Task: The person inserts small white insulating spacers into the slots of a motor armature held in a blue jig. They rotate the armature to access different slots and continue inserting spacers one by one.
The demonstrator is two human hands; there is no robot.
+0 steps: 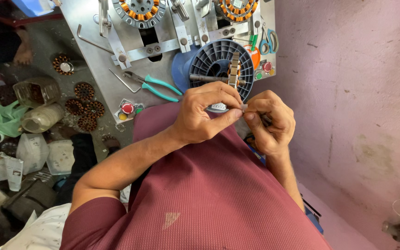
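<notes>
My maroon shirt fills the near part of the view, and both forearms rise from it toward the worktop, leaving little free room between my chest and the worktop's near edge. To the right, the pink wall stands close and bare. To the left, the floor is crowded with bags and a plastic jar.

My left hand is curled narrow, thumb and forefinger pinched on a small pale piece. My right hand meets it from the other side, fingers bent tight, their tips touching the same piece. The piece sits between both hands, just above my chest. What exactly it is, I cannot tell.

Just beyond my knuckles, a blue wire spool lies on the grey metal worktop, with a dark shaft across it. Teal-handled pliers lie left of the spool, near a red push button. Farther off, copper-wound stators sit clamped in the metal fixture. More small wound cores lie on the floor beside the worktop's left edge.
</notes>
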